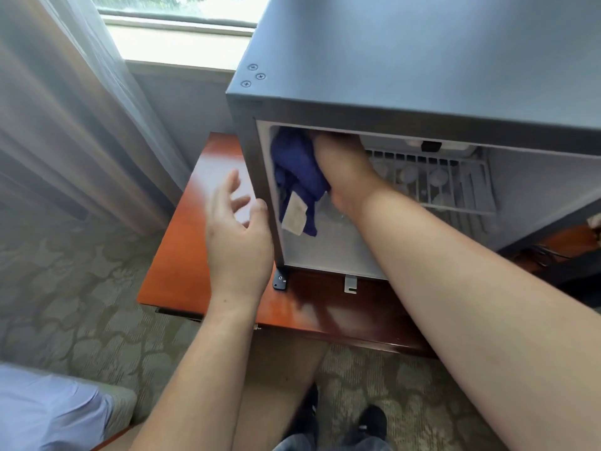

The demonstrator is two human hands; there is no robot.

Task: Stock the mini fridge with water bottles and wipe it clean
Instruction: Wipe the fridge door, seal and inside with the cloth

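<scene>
The fridge (pixel 406 60) stands open on a low wooden table (pixel 182 255), and the step in hand seems to be the wiping of its inside. The right hand (pixel 341 167) reaches into the upper left part of the fridge and presses a blue cloth (pixel 296 164) against the left inner wall; a pale tag hangs from the cloth. The fingers of this hand go under the top edge and are hidden, so I judge that they hold the cloth, but how exactly they close is not shown. The left hand (pixel 237 236) is outside, at the left front edge of the fridge; its thumb touches the edge, the other fingers are spread and relaxed, and it holds nothing. Further right inside, a white wire shelf (pixel 439 187) is seen, and round shapes under it may be bottle caps, but this is too blurred to tell. The next move probably calls for drawing the cloth down along the wall while the left hand steadies the fridge.
</scene>
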